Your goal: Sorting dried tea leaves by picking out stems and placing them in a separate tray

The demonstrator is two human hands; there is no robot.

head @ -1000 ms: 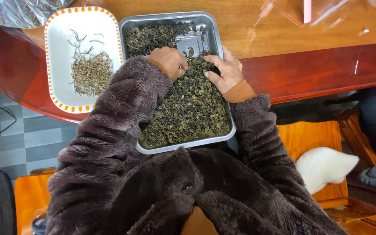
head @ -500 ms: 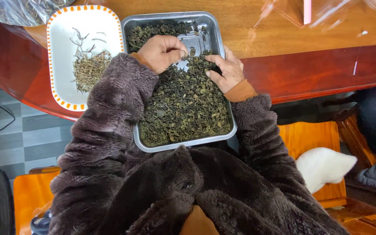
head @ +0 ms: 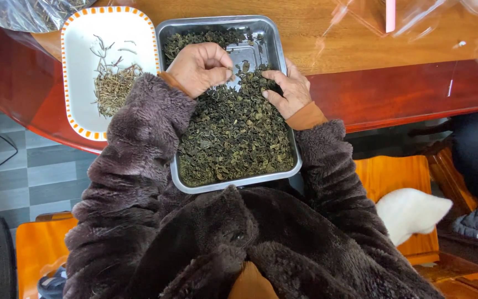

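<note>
A steel tray (head: 275, 33) rests partly on the wooden table edge and partly on my lap, heaped with dark green dried leaves (head: 233, 133). My left hand (head: 200, 66) hovers over the tray's upper middle, fingers bunched in a pinch on a bit of leaf or stem. My right hand (head: 286, 91) lies on the leaves at the tray's right side, fingers curled into the pile. Both arms wear a fuzzy dark brown coat. To the left stands a white dish with an orange-dotted rim (head: 78, 105) holding a small heap of pale stems (head: 112, 86).
The wooden table (head: 360, 50) has a red-brown rim. Clear plastic bags (head: 23, 14) lie at the top left and top right. An orange wooden seat (head: 394, 171) with a white cushion (head: 410, 213) is at the right. Grey floor tiles and a black cable are at the left.
My left hand has moved up and right from the tray's left edge to its upper middle, closing into a pinch. My right hand has stayed on the leaves at the right.
</note>
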